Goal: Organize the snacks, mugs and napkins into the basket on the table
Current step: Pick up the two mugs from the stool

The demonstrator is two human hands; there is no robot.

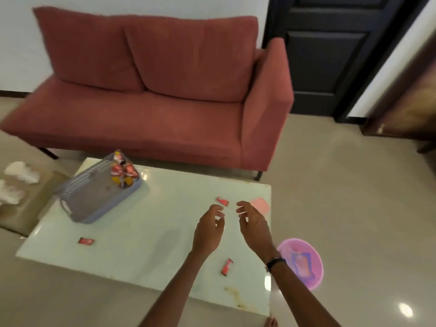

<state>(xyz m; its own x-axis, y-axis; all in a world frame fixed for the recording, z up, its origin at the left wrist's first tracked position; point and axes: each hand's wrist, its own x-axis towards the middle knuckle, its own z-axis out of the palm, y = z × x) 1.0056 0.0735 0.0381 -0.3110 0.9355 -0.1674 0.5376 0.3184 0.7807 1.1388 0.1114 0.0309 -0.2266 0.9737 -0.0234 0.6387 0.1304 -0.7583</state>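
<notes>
A grey-blue plastic basket (94, 197) sits on the left part of the white table (153, 227), with several red and yellow snack packets (122, 172) bunched in its far corner. Three small red snack bars lie loose on the table: one (222, 201) just beyond my fingertips, one (86, 241) near the left front, one (227, 266) between my forearms. A pink napkin (260, 204) lies by the right edge, partly behind my right hand (253, 223). My left hand (210, 228) and right hand hover side by side over the table, fingers loosely curled, holding nothing.
A red sofa (153, 90) stands just behind the table. A pink round basin (304, 263) with something inside sits on the floor to the right. White cloths (21, 172) lie on a mat at the left. A dark door (330, 55) is at the back right.
</notes>
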